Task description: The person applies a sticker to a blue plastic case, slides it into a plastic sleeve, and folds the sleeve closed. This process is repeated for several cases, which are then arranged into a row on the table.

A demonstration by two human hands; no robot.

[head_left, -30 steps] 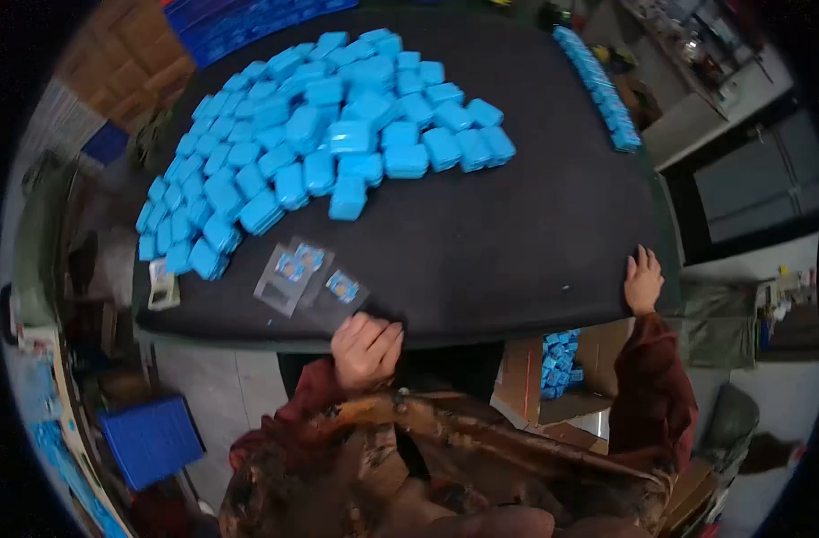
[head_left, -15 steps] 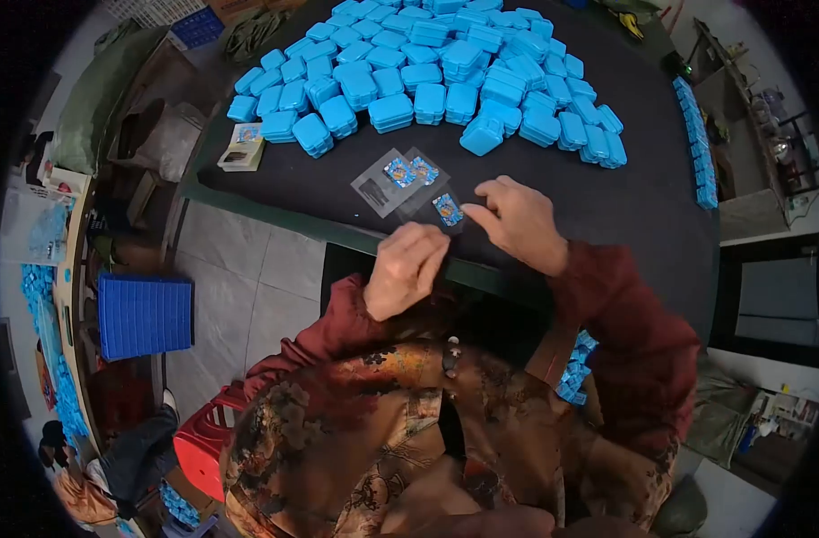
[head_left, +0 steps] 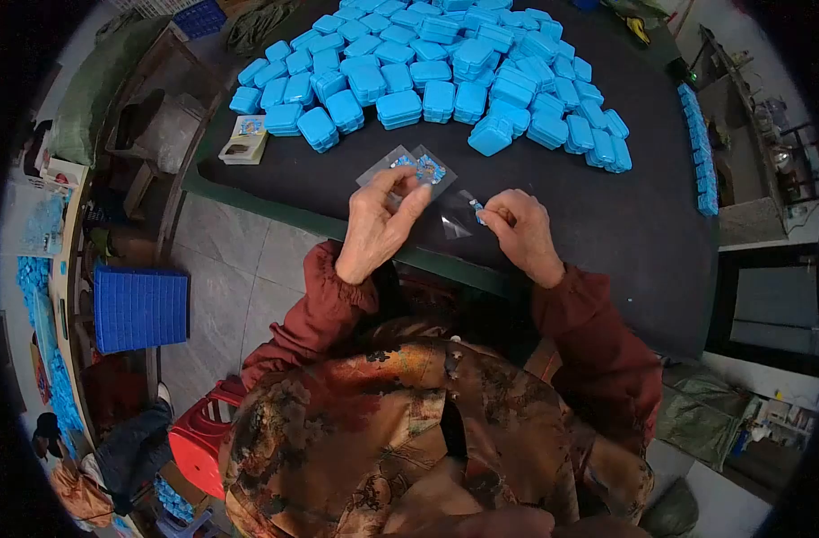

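My right hand [head_left: 521,235] is closed in a pinch on a small blue printed sticker [head_left: 476,208], which stands tilted just above the table. Below it, a clear plastic sheet [head_left: 455,224] lies near the front edge. With thumb and forefinger apart, my left hand [head_left: 378,224] reaches over other clear sheets bearing printed stickers [head_left: 430,169], covering part of them. Its fingertips are right at these stickers. Beyond both hands, a large heap of light blue lidded boxes [head_left: 400,108] covers the far side of the black table.
A stack of printed sticker sheets [head_left: 245,141] lies at the table's left. More blue boxes [head_left: 699,152] line the right edge. On the floor at left stand a blue crate [head_left: 142,309] and a red plastic stool [head_left: 199,448], with another person's leg [head_left: 138,448] nearby.
My left hand has moved up and left to the stickers on the sheets, its fingers opening. My right hand has drawn slightly right, lifting the sticker off its clear sheet.
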